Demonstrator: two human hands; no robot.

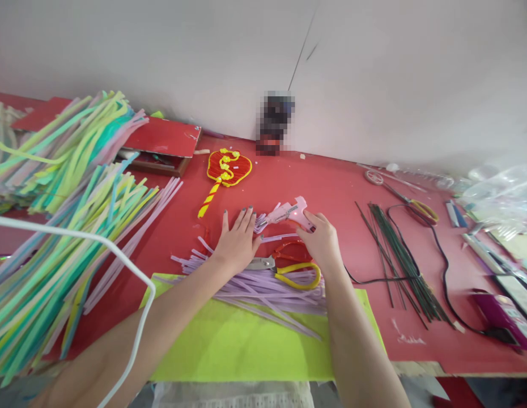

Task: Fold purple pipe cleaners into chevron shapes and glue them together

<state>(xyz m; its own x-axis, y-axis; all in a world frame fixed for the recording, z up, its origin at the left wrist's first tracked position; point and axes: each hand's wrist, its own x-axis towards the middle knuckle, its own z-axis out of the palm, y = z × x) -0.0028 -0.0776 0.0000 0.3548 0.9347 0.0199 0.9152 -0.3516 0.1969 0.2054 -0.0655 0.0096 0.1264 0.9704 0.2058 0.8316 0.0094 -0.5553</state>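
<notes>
The right hand (323,237) grips a glue gun (292,212) by one end, likely for control. The left hand (234,245), fingers apart, seemingly braces near lilac stems (267,293).

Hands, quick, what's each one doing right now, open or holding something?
Left hand: open, palm down; anything beneath it is hidden.
Right hand: closed on the rear end of the glue gun.

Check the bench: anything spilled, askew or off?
A white stringy smear sits on the red tabletop, right of the green mat; it looks like spilled residue, though I can't tell of what. The red-lidded box at back left has its lid gaping. Nothing looks clearly damaged.
</notes>
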